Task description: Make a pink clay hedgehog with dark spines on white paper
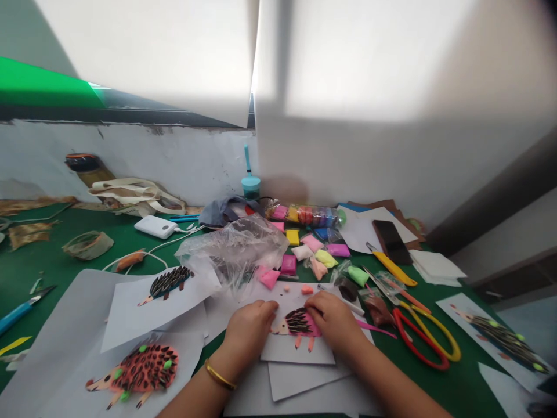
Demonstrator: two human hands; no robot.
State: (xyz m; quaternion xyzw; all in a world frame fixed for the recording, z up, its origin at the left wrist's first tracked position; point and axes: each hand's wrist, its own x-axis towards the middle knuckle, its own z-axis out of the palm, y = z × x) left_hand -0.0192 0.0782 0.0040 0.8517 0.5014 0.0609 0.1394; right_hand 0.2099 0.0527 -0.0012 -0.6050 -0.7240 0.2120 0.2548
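In the middle, a white card (282, 350) bears a small hedgehog figure (299, 323) with a pink body and dark seed-like spines. My left hand (251, 328) rests on the card's left edge, its fingers pressed together beside the hedgehog's head; anything between them is hidden. My right hand (333, 319) has its thumb and forefinger pinched at the upper right of the spines, on something too small to make out. Small orange-pink clay bits (307, 289) lie on the card above the figure.
Clay packets (288, 265) and a crumpled plastic bag (237, 247) lie behind. At the right are red-yellow scissors (420, 337), a yellow cutter (395, 269) and a phone (391, 241). Other hedgehog cards (117, 316) lie left and right; a blue-handled knife (20, 313) is far left.
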